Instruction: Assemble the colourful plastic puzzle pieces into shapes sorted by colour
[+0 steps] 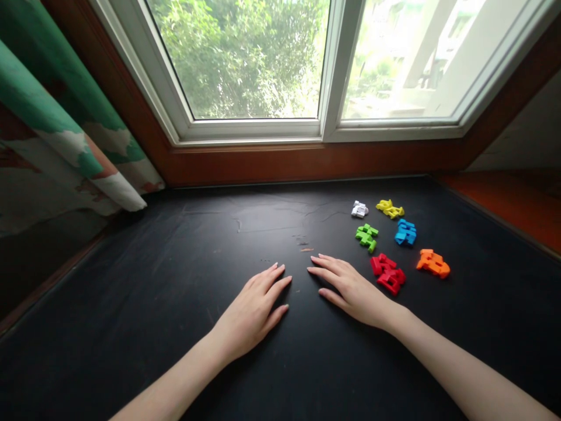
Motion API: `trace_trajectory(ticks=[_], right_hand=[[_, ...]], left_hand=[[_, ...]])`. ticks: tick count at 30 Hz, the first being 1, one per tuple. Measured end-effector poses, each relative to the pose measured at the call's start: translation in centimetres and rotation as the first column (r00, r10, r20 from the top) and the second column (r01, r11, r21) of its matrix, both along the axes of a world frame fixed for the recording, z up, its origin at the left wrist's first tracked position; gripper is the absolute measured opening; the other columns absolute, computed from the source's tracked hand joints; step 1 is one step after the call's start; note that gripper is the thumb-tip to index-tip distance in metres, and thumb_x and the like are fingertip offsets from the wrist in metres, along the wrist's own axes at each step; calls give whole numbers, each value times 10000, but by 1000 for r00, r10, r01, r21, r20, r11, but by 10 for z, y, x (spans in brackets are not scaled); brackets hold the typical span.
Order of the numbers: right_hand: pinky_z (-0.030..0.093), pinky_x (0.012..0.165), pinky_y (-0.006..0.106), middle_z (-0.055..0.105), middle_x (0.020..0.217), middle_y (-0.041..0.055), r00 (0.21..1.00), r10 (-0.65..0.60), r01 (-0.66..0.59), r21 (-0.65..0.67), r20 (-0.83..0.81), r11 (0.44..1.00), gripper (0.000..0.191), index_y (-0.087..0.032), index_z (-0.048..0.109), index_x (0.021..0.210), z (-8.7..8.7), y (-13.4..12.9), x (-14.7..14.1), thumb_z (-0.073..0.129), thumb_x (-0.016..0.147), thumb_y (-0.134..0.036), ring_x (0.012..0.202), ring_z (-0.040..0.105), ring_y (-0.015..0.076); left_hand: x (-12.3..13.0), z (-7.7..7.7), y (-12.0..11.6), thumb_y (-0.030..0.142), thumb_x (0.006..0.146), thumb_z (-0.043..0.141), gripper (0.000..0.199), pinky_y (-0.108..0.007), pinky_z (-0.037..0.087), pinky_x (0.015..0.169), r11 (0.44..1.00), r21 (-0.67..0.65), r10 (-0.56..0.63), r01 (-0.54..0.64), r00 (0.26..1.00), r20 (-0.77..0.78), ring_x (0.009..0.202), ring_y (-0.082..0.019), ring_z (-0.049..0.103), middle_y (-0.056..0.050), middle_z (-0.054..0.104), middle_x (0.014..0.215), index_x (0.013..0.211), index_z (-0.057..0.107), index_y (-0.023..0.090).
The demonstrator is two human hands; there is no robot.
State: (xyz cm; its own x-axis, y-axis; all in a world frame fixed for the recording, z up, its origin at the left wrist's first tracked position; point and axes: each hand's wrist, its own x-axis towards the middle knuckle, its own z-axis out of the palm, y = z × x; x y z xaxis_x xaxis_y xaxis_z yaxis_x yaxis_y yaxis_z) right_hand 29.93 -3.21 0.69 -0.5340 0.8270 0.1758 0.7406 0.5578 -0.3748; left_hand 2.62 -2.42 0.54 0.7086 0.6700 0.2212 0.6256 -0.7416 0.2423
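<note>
My left hand [256, 307] rests palm down on the black tabletop [175, 280], fingers stretched out and holding nothing. Opposite it, my right hand [344, 286] lies flat with its fingers apart, also bare. Small plastic pieces are grouped by colour to the right of my right hand. Nearest to it are red pieces [388, 273], with orange pieces [433, 263] farther right. Behind these lie green pieces [367, 236] and blue pieces [405, 232]. At the back are a white piece or pieces [359, 209] and yellow pieces [390, 208]. Their exact kind is too small to tell.
A window with a white frame [254, 130] stands behind the table, above a brown wooden sill [263, 164]. A green patterned curtain [74, 117] hangs at the left and reaches the table's back corner. An orange-brown wooden ledge [508, 199] borders the right side.
</note>
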Motion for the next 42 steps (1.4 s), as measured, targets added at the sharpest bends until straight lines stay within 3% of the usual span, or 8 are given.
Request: trace_trajectory(ticks=[42], right_hand=[[377,1149,499,486,1511,115,1000,2,-3,-39,-7,999,435,-217,542,1401,-1,1,2,548,969,-256,1423,400,283]], left_hand=[[-1,-1,0,247,949,561,447,-515,458,1102,1000,6,-7,7,1000,-24,1383,-317,465,-168,487,1491,1387,507,175]])
